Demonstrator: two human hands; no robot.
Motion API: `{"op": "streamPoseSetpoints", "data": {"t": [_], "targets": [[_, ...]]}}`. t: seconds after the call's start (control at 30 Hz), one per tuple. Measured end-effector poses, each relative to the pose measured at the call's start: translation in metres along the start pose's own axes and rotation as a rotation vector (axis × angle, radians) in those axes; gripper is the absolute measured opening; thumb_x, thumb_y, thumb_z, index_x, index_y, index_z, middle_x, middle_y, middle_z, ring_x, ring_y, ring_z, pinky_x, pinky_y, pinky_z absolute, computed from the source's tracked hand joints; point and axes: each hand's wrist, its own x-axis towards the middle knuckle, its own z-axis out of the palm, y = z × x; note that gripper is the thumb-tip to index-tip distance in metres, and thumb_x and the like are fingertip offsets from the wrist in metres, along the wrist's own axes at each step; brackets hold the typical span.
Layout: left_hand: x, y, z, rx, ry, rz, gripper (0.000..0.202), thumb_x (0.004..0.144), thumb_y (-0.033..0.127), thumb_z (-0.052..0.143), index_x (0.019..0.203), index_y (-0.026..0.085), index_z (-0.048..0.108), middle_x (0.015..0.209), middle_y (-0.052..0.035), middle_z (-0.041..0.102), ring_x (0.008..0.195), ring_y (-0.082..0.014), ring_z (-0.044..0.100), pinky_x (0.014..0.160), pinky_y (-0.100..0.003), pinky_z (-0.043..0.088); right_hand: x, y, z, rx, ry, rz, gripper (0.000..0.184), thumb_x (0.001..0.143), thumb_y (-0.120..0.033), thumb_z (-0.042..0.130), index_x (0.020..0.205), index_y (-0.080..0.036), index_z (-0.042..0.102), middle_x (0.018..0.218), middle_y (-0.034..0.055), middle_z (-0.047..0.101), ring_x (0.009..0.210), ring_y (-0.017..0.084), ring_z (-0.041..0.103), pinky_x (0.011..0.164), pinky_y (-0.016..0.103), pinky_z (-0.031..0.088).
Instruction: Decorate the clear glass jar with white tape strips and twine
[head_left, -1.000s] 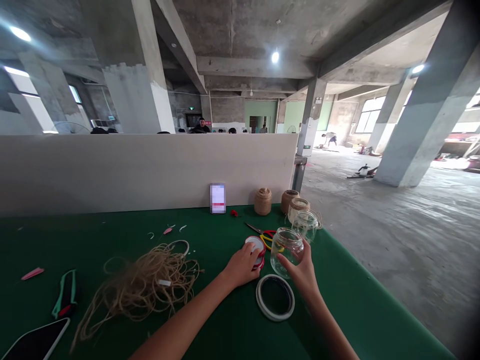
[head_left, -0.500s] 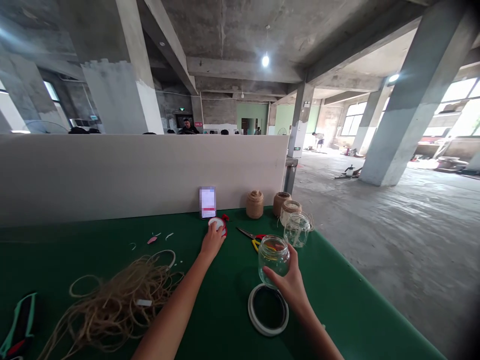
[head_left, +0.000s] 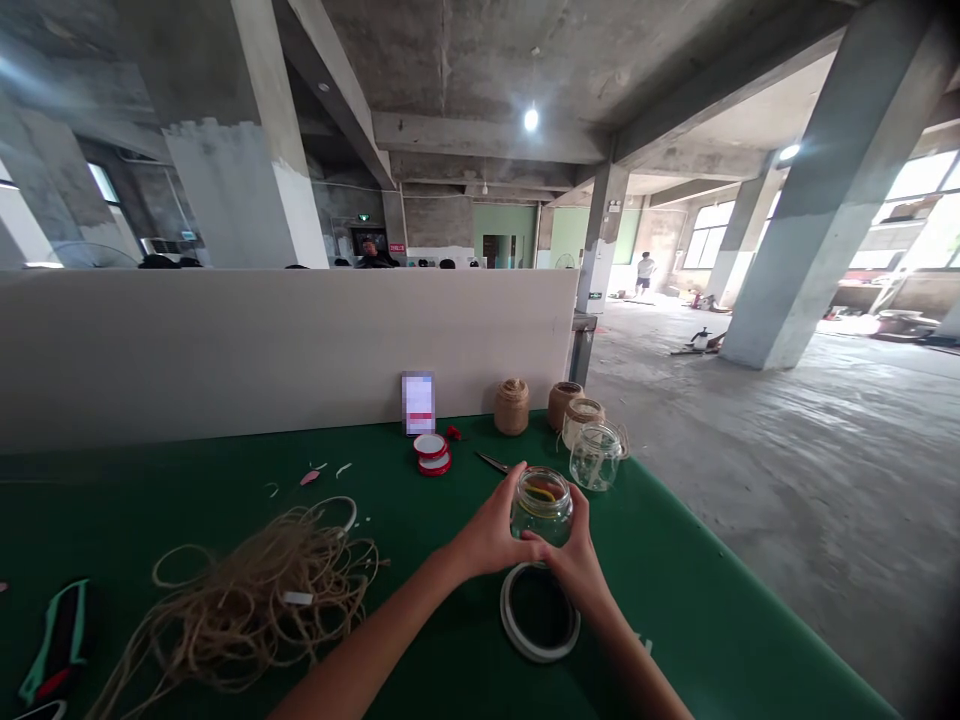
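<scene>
A clear glass jar (head_left: 541, 522) is upright between my hands, above the green table. My left hand (head_left: 491, 535) wraps round its left side and my right hand (head_left: 574, 560) its right side, with the thumbs meeting at the front. Just below the jar lies a white ring (head_left: 546, 654) with a dark middle. Behind my left hand the scissors (head_left: 492, 462) show only their blades; a yellow curve shows through the jar. Two red-rimmed white rolls (head_left: 432, 464) are stacked farther back, in front of a propped-up phone (head_left: 418, 404).
Tangled twine (head_left: 262, 595) covers the left front. A green-and-black tool (head_left: 56, 640) lies at far left. Twine-wrapped jars (head_left: 511, 408) and a clear jar (head_left: 595, 458) stand at the back right, near the table edge. A white partition (head_left: 300, 355) closes off the back.
My left hand has let go of the red-rimmed rolls and moved right and nearer to grip the jar. My right hand still holds the jar, nearly in place.
</scene>
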Motion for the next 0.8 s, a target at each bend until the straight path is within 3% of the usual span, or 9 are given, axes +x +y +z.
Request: {"op": "streamPoseSetpoints", "data": {"t": [0.1, 0.23, 0.4, 0.43, 0.5, 0.57, 0.63, 0.8], "targets": [[0.009, 0.004, 0.0, -0.054, 0.043, -0.058, 0.089, 0.069, 0.034, 0.068, 0.141, 0.021, 0.018, 0.14, -0.0142, 0.035, 0.124, -0.0326, 0.038, 0.091, -0.04, 0.043, 0.001, 0.003, -0.002, 0.007, -0.056, -0.037, 0.077, 0.072, -0.043, 0.066, 0.133, -0.027, 0.022, 0.133, 0.0116, 0.04, 0.122, 0.03, 0.041, 0.1, 0.05, 0.033], [0.023, 0.004, -0.006, 0.035, 0.029, 0.014, 0.077, 0.064, 0.035, 0.073, 0.131, 0.022, 0.039, 0.132, -0.0113, 0.045, 0.119, -0.032, 0.043, 0.095, -0.042, 0.039, 0.009, 0.01, -0.008, 0.022, -0.125, -0.085, 0.076, 0.078, -0.043, 0.06, 0.136, -0.028, 0.014, 0.137, 0.0122, 0.036, 0.125, 0.028, 0.039, 0.1, 0.048, 0.033], [0.047, 0.004, -0.006, 0.085, 0.154, 0.005, 0.073, 0.062, 0.041, 0.074, 0.125, 0.018, 0.044, 0.122, -0.0118, 0.054, 0.112, -0.0293, 0.051, 0.092, -0.038, 0.042, 0.039, 0.015, -0.036, -0.254, -0.202, -0.181, 0.088, 0.073, -0.044, 0.064, 0.14, -0.029, 0.008, 0.145, 0.0112, 0.022, 0.134, 0.031, 0.021, 0.105, 0.054, 0.022], [0.056, 0.003, -0.006, 0.103, 0.211, -0.015, 0.07, 0.065, 0.042, 0.072, 0.125, 0.018, 0.044, 0.121, -0.0117, 0.055, 0.111, -0.0281, 0.052, 0.091, -0.037, 0.042, 0.048, 0.016, -0.045, -0.318, -0.14, -0.227, 0.089, 0.072, -0.044, 0.064, 0.141, -0.027, 0.01, 0.146, 0.0116, 0.021, 0.134, 0.032, 0.019, 0.105, 0.053, 0.02], [0.076, -0.003, -0.007, 0.178, 0.357, -0.071, 0.069, 0.068, 0.042, 0.069, 0.126, 0.017, 0.042, 0.122, -0.0123, 0.054, 0.111, -0.0275, 0.052, 0.09, -0.035, 0.042, 0.068, 0.019, -0.063, -0.418, 0.137, -0.269, 0.086, 0.074, -0.048, 0.059, 0.141, -0.021, 0.012, 0.143, 0.0158, 0.024, 0.133, 0.034, 0.022, 0.104, 0.054, 0.022], [0.101, -0.01, -0.008, 0.28, 0.471, -0.132, 0.072, 0.068, 0.043, 0.069, 0.129, 0.018, 0.038, 0.129, -0.0129, 0.048, 0.117, -0.0289, 0.047, 0.091, -0.034, 0.041, 0.088, 0.027, -0.079, -0.478, 0.393, -0.173, 0.091, 0.073, -0.054, 0.056, 0.141, -0.015, 0.01, 0.14, 0.0208, 0.026, 0.128, 0.036, 0.029, 0.1, 0.053, 0.027], [0.126, -0.019, -0.008, 0.313, 0.5, -0.173, 0.076, 0.068, 0.044, 0.068, 0.131, 0.018, 0.035, 0.134, -0.0142, 0.042, 0.12, -0.0312, 0.043, 0.091, -0.036, 0.04, 0.106, 0.036, -0.089, -0.572, 0.434, -0.048, 0.106, 0.065, -0.061, 0.06, 0.141, -0.009, 0.006, 0.139, 0.0253, 0.028, 0.126, 0.04, 0.032, 0.099, 0.054, 0.028], [0.171, -0.042, 0.0, 0.332, 0.5, -0.28, 0.08, 0.069, 0.042, 0.068, 0.133, 0.014, 0.029, 0.137, -0.0188, 0.037, 0.124, -0.0337, 0.039, 0.091, -0.036, 0.039, 0.132, 0.051, -0.091, -0.638, 0.286, 0.1, 0.114, 0.061, -0.065, 0.059, 0.142, -0.017, -0.005, 0.134, 0.0207, 0.038, 0.115, 0.037, 0.047, 0.087, 0.05, 0.04]]}}
